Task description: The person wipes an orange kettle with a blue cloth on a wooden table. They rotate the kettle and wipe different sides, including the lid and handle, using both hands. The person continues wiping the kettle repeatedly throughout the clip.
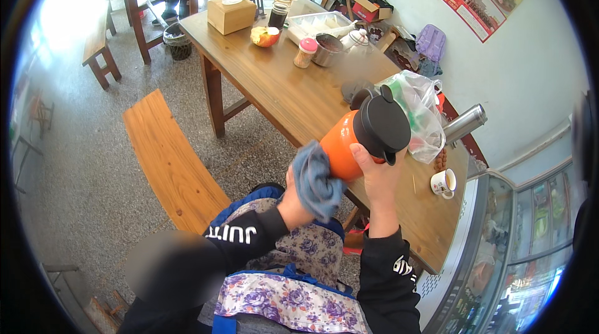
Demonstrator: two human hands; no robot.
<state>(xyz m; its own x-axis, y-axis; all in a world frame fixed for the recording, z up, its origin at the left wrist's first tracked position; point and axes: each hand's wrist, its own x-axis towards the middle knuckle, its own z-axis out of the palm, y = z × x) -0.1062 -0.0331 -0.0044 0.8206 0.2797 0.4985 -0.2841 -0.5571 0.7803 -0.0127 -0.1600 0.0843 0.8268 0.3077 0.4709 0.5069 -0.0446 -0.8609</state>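
Note:
An orange insulated jug (338, 146) with a black lid (383, 123) is tilted above the near edge of the wooden table (281, 86). My right hand (381, 177) grips it around the neck, near the black spout, thumb on the orange side. In my left hand (295, 205) is a bunched blue-grey cloth (316, 179), which presses against the lower body of the jug. The cloth covers most of the left fingers. Below both hands lies the floral apron (290, 296) over my lap.
Behind the jug lie a clear plastic bag (414, 109) and a steel thermos flask (465, 123). An enamel mug (443, 182) stands right. Farther back are a toothpick jar (305, 53), a metal pot (327, 50), a bitten apple (265, 37) and a tissue box (234, 15). A bench (173, 160) stands left.

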